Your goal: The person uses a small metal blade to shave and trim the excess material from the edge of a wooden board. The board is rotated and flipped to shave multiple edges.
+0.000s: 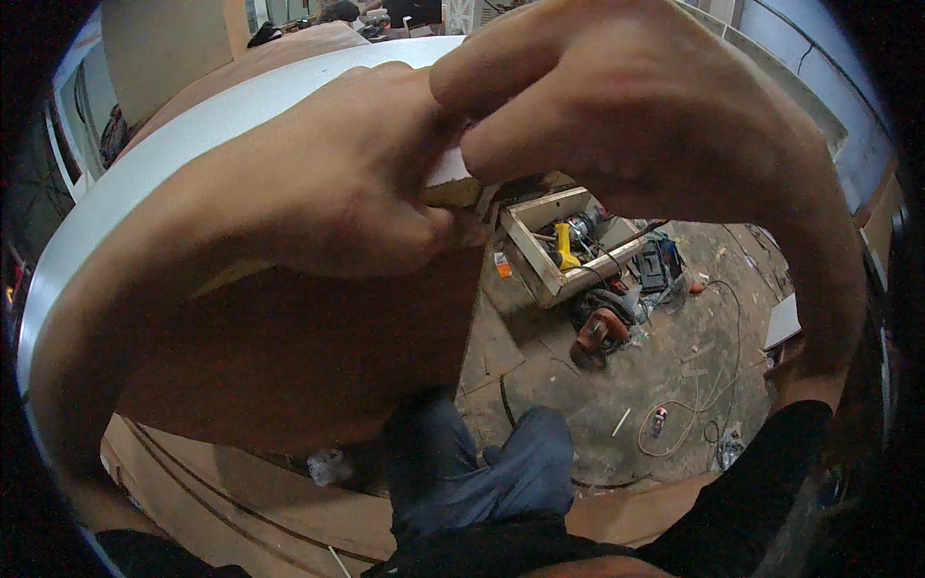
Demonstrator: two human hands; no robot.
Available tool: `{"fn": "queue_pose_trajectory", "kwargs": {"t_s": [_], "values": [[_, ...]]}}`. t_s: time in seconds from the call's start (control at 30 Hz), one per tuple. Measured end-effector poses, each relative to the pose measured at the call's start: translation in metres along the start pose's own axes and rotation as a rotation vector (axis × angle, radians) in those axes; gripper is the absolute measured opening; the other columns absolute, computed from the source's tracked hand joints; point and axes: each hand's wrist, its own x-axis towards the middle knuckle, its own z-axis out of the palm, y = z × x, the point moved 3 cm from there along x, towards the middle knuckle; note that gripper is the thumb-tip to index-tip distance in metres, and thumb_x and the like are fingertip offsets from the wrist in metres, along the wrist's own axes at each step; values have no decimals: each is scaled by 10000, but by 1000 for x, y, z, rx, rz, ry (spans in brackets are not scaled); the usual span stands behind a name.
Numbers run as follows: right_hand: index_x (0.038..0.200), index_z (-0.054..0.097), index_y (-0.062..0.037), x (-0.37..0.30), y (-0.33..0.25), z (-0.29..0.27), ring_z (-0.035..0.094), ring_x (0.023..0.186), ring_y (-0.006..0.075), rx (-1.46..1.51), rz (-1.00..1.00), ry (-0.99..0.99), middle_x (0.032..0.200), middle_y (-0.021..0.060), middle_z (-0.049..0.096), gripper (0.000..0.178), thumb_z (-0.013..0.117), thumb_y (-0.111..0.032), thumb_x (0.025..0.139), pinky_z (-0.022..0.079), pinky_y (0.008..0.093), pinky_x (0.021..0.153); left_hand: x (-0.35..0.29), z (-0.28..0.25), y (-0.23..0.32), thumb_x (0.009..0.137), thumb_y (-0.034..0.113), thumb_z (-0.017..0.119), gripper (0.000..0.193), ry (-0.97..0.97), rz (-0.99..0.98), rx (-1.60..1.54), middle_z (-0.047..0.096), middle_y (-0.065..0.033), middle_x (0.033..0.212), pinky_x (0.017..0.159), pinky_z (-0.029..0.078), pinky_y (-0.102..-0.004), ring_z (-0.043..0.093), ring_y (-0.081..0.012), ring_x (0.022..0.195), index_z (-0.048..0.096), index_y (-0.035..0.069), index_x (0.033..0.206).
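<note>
A large board lies in front of me, with a white upper face (226, 111) and a brown face (337, 347) below its edge. My left hand (337, 173) is closed over the board's edge near the corner, thumb low against the edge and fingers on top. Over the same corner my right hand (607, 116) is closed, its fingers curled and meeting the left hand. Whatever the right fingers pinch is hidden. A pale piece of edge (450, 171) shows between the two hands.
On the littered floor stands a wooden box (525, 241) containing a yellow-handled tool (567, 246). Beside it are a red power tool (602, 332) and a dark case (658, 265). A loose cable (737, 328) curls at right. Clear plastic (330, 467) lies below the board.
</note>
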Motion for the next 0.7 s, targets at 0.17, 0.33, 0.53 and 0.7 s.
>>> {"fn": "queue_pose_trajectory", "kwargs": {"t_s": [0.17, 0.33, 0.53, 0.7], "values": [[1413, 520, -61, -13, -1, 5, 690, 725, 216, -57, 34, 78, 1044, 207, 679, 457, 488, -322, 1040, 638, 337, 618, 13, -1, 6, 723, 138, 705, 464, -6, 139, -39, 657, -279, 907, 762, 522, -470, 639, -459, 869, 576, 10, 1149], [1410, 520, -51, -8, 5, 4, 687, 704, 204, -92, -34, 122, 1011, 201, 685, 461, 491, -323, 1038, 633, 324, 601, 7, -1, 1, 727, 138, 700, 484, 62, 170, -43, 656, -280, 891, 755, 523, -465, 642, -458, 859, 566, 10, 1174], [1353, 527, -51, -9, 17, 4, 689, 723, 210, -111, -117, 118, 986, 190, 674, 426, 522, -300, 1007, 622, 316, 599, 19, -4, 0, 741, 192, 722, 499, 42, 252, -68, 665, -257, 901, 747, 514, -450, 647, -437, 863, 584, 50, 1199], [1266, 530, -48, -9, 15, 4, 676, 720, 205, -140, -206, 130, 956, 171, 653, 380, 542, -279, 964, 608, 317, 590, 16, -22, 22, 730, 251, 761, 450, -93, -1, 156, 669, -223, 885, 748, 506, -446, 651, -417, 856, 631, 55, 1113]]}}
